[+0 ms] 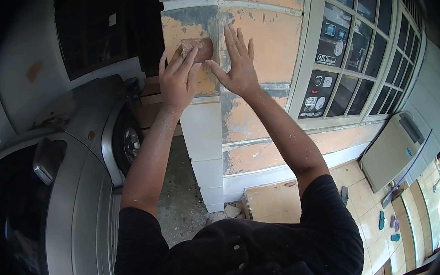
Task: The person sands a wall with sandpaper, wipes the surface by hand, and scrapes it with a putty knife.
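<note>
My left hand (177,80) presses a brown, creased sheet of sandpaper (201,51) against the left face of a pillar, with the fingertips over its lower left part. Patchy orange paint with grey scraped areas covers the pillar (259,41). Around the corner, my right hand (237,66) lies against the right face with its fingers stretched up and the thumb spread toward the sandpaper. Nothing shows in that hand. Pale dust specks dot both forearms.
A grey car (76,149) with a side mirror (49,161) stands close on the left. To the right are a paned window (350,49) with stickers, a white appliance (396,149) lying near the wall, and sandals (381,220) on the tiles. Rubble (231,210) lies at the pillar's foot.
</note>
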The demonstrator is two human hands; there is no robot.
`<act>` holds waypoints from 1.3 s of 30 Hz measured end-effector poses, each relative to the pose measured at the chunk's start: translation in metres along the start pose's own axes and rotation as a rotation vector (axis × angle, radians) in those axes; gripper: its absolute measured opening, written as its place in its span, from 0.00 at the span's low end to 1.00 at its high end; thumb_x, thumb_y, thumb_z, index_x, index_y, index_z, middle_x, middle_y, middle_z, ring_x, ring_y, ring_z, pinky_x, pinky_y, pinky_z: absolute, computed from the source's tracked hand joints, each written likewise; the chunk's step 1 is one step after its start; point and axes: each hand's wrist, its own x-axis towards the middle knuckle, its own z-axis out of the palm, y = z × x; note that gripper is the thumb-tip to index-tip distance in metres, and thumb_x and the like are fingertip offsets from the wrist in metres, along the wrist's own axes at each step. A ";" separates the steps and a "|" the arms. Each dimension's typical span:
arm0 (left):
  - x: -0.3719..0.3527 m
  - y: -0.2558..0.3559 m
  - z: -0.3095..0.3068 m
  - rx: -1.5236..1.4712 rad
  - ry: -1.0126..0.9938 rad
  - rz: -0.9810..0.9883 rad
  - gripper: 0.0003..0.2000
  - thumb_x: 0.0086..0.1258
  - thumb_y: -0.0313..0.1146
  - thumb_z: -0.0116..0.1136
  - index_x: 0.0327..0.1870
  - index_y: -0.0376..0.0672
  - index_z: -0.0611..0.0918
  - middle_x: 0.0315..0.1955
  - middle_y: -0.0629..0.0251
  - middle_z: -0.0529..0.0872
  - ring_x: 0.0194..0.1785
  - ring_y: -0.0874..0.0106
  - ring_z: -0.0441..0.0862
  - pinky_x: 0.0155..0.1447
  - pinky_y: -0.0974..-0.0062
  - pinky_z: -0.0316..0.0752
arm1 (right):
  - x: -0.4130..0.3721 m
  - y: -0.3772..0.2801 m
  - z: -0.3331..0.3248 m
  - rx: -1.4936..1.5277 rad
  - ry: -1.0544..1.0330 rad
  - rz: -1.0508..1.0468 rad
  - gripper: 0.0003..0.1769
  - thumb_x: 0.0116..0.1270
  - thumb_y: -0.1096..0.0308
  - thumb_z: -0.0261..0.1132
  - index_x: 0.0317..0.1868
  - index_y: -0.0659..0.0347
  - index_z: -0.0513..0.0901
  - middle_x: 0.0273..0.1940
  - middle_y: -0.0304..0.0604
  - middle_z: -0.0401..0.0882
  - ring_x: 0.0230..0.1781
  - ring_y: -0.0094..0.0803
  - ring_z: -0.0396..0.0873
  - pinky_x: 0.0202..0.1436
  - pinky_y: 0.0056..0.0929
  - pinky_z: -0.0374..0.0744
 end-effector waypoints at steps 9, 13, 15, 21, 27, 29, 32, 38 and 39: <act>0.004 0.057 0.005 -1.176 -0.018 -0.685 0.32 0.81 0.26 0.60 0.83 0.45 0.63 0.54 0.50 0.90 0.59 0.70 0.87 0.62 0.72 0.81 | -0.006 0.038 -0.028 0.898 -0.382 0.454 0.38 0.69 0.53 0.77 0.71 0.66 0.77 0.55 0.53 0.88 0.50 0.35 0.88 0.52 0.34 0.86; 0.002 0.066 0.008 -1.085 -0.305 -0.680 0.28 0.80 0.28 0.62 0.78 0.42 0.70 0.52 0.53 0.91 0.55 0.72 0.88 0.60 0.73 0.82 | -0.025 0.043 -0.029 0.988 -0.592 0.566 0.21 0.70 0.56 0.76 0.51 0.67 0.91 0.38 0.42 0.91 0.38 0.25 0.86 0.45 0.27 0.84; 0.002 0.070 0.014 -1.047 -0.251 -0.679 0.23 0.79 0.29 0.64 0.72 0.40 0.75 0.49 0.55 0.92 0.53 0.73 0.88 0.58 0.73 0.82 | -0.031 0.046 -0.029 1.013 -0.535 0.614 0.20 0.71 0.57 0.76 0.51 0.67 0.91 0.38 0.43 0.91 0.38 0.24 0.85 0.44 0.27 0.84; 0.008 0.070 0.019 -1.002 -0.178 -0.698 0.10 0.76 0.29 0.67 0.53 0.36 0.87 0.41 0.63 0.91 0.46 0.78 0.87 0.53 0.77 0.81 | -0.037 0.059 -0.035 1.078 -0.520 0.676 0.18 0.72 0.59 0.75 0.52 0.65 0.91 0.38 0.43 0.91 0.38 0.24 0.85 0.44 0.26 0.84; 0.022 0.081 0.014 -0.814 -0.171 -0.579 0.06 0.75 0.29 0.68 0.45 0.36 0.88 0.36 0.65 0.91 0.40 0.80 0.85 0.47 0.78 0.79 | -0.044 0.054 -0.037 1.129 -0.572 0.605 0.18 0.71 0.59 0.76 0.52 0.65 0.91 0.39 0.43 0.91 0.38 0.24 0.85 0.44 0.26 0.84; 0.022 0.082 0.016 -0.750 -0.175 -0.558 0.05 0.75 0.28 0.68 0.43 0.35 0.88 0.35 0.65 0.91 0.39 0.80 0.85 0.46 0.78 0.78 | -0.045 0.056 -0.034 1.098 -0.590 0.597 0.18 0.71 0.59 0.76 0.52 0.66 0.91 0.39 0.43 0.91 0.38 0.24 0.86 0.45 0.26 0.84; 0.014 0.079 0.020 -0.660 -0.133 -0.599 0.10 0.78 0.35 0.66 0.41 0.35 0.88 0.31 0.59 0.90 0.37 0.73 0.87 0.44 0.73 0.80 | -0.048 0.051 -0.028 1.162 -0.584 0.628 0.17 0.72 0.61 0.75 0.52 0.67 0.90 0.40 0.43 0.91 0.39 0.24 0.86 0.45 0.25 0.84; 0.009 0.057 0.026 -0.584 0.046 -0.670 0.13 0.84 0.36 0.57 0.41 0.34 0.84 0.25 0.67 0.83 0.29 0.81 0.77 0.38 0.78 0.74 | -0.059 0.013 0.001 1.650 -0.453 0.798 0.15 0.74 0.67 0.73 0.53 0.69 0.89 0.43 0.44 0.91 0.42 0.23 0.85 0.47 0.25 0.85; 0.010 0.052 0.028 -0.560 0.080 -0.699 0.13 0.84 0.37 0.57 0.42 0.34 0.83 0.27 0.63 0.85 0.31 0.76 0.81 0.39 0.74 0.76 | -0.060 0.010 0.006 1.643 -0.473 0.785 0.14 0.74 0.68 0.73 0.54 0.69 0.89 0.44 0.45 0.90 0.43 0.23 0.85 0.48 0.24 0.85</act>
